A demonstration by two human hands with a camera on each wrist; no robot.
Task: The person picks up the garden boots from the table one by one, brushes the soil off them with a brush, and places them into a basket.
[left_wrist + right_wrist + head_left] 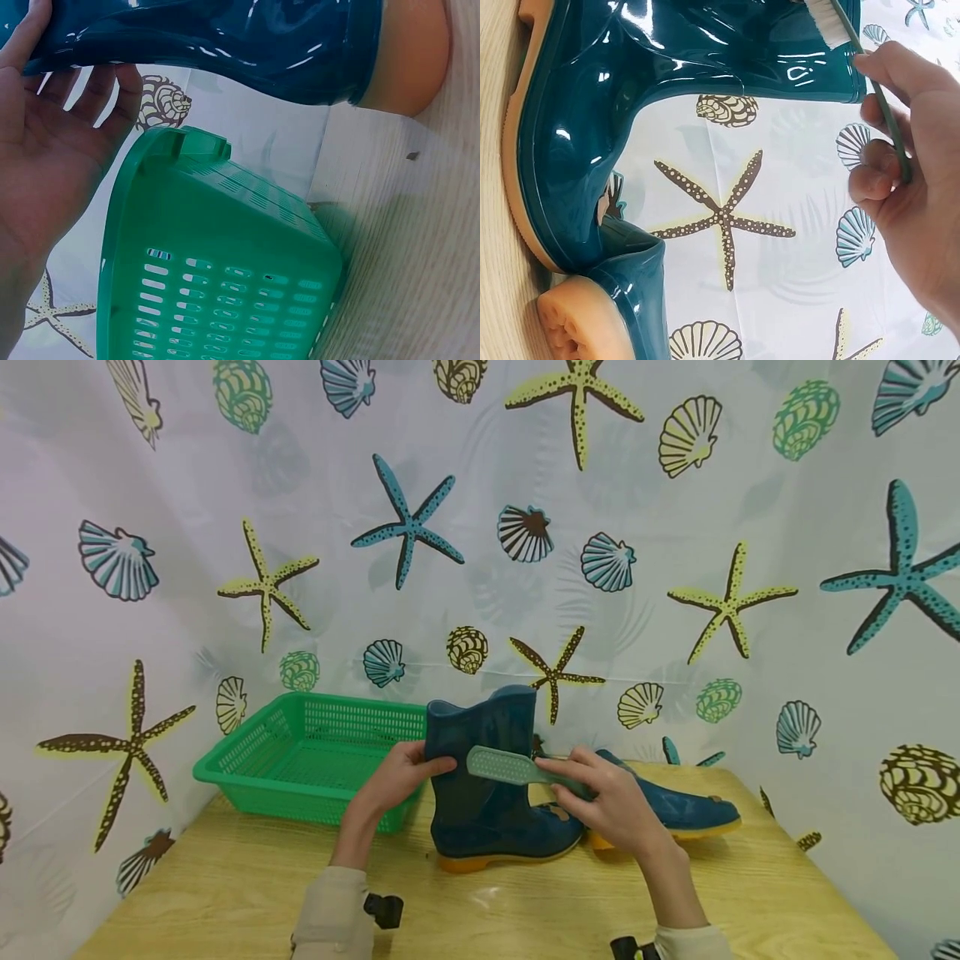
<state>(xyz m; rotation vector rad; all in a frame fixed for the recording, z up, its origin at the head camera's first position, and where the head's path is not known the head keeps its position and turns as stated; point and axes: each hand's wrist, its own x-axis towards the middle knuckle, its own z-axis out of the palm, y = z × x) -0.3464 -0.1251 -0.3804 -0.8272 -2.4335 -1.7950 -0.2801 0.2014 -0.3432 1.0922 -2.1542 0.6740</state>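
Observation:
A dark blue rubber boot (480, 818) with an orange sole stands upright on the table, toe to the right. My left hand (397, 777) grips the back of its shaft, thumb on the near side and the other fingers behind it. In my right hand (611, 797) is the handle of a grey-green scrubbing brush (498, 766), its head lying across the near side of the shaft. White bristles (827, 24) face the boot in the right wrist view. A second blue boot (675, 806) lies on its side just beyond the first boot's toe.
A green plastic basket (217, 772) with perforated sides sits behind my left hand. Underneath everything is a light wood-grain table (540, 914). A white curtain (480, 602) printed with shells and starfish hangs at the back and sides.

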